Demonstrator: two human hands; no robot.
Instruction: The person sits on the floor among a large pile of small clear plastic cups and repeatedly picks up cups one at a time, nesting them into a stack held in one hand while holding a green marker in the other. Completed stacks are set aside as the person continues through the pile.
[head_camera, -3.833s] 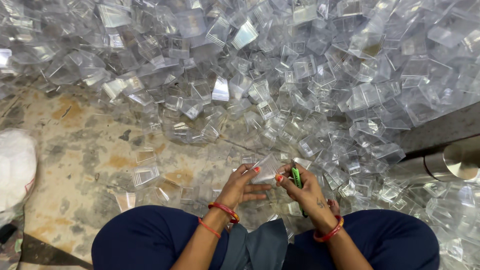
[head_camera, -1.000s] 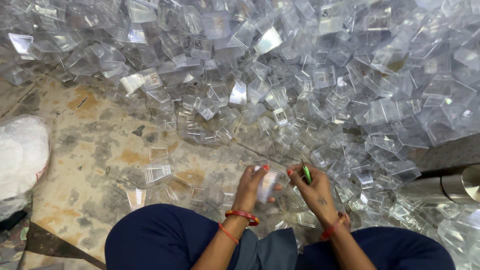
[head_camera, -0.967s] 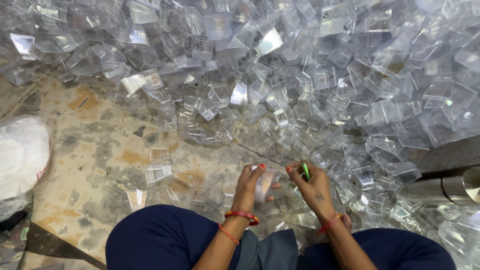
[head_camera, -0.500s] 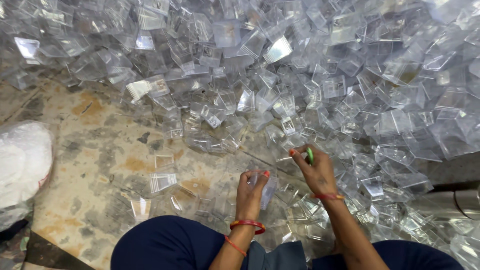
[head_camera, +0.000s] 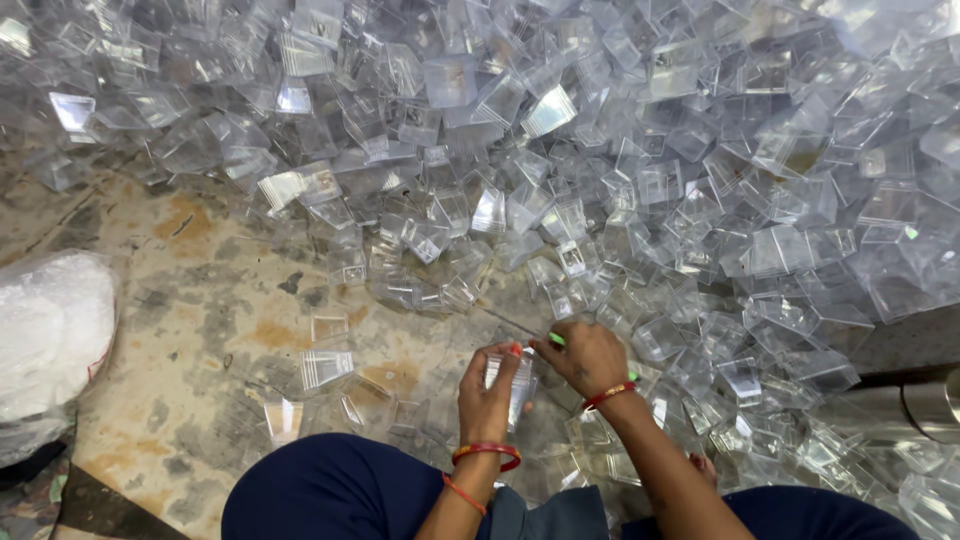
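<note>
Left hand (head_camera: 487, 392) pinching a small clear plastic box (head_camera: 520, 380); right hand (head_camera: 590, 355), at its three o'clock, closed around a green tool (head_camera: 556, 340). Likely light, stiff, slippery, crack-prone; best gripped by the side edges. Heaped clear boxes (head_camera: 620, 180) from ten to three o'clock.

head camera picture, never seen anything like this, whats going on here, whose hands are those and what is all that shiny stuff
There is no machine here. A person wears a camera on the head, so you look down at their own two bare hands and dark blue lap. The left hand holds a small clear plastic box. The right hand is right beside it, with a thin green tool in its grip. Both wrists wear red bangles. The shiny stuff is a huge pile of clear plastic boxes spread over a stained, worn floor. At the left edge lies a white plastic bag, and at the right edge there is a metal pipe.
</note>
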